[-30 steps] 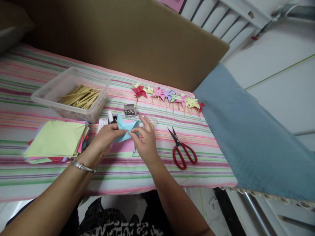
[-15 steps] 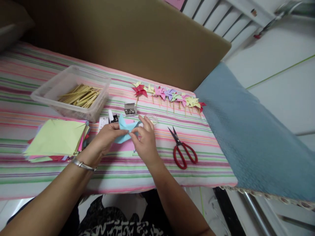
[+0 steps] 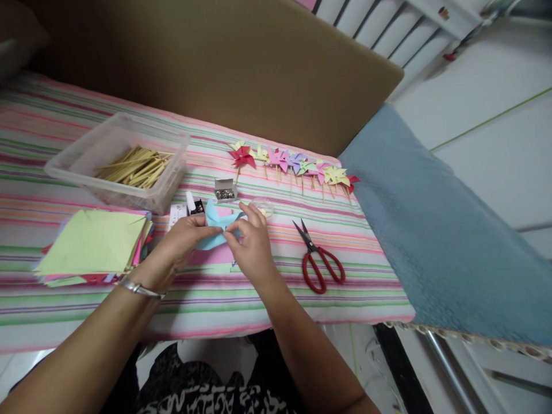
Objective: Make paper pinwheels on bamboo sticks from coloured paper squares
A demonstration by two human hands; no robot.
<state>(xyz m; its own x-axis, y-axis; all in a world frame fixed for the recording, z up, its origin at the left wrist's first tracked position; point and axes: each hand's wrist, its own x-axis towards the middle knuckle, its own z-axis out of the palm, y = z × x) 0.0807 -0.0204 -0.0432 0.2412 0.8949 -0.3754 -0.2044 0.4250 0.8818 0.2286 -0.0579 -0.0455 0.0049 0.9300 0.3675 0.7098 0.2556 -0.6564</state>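
Note:
A light blue paper pinwheel (image 3: 213,238), its corners folded toward the middle, is held up between both hands over a pink sheet (image 3: 214,255). My left hand (image 3: 185,237) pinches its left side, thumb near the centre. From the right, my right hand (image 3: 252,244) has thumb and forefinger pressed together at the centre; anything tiny between those fingertips is hidden. Just behind the hands are an open small box of metal pins (image 3: 225,191), a white box with dark pieces (image 3: 195,206) and a round clear dish (image 3: 264,208).
Left are a clear plastic bin (image 3: 168,190) of wooden sticks (image 3: 137,167) and a stack of coloured paper (image 3: 92,241). Red-handled scissors (image 3: 317,259) lie right of my hands. Finished pinwheels (image 3: 295,162) line the back, before a brown board (image 3: 215,75).
Both hands keep nearly the same pinching hold on the blue pinwheel. The whole view has shifted slightly, with the table things appearing a little further left.

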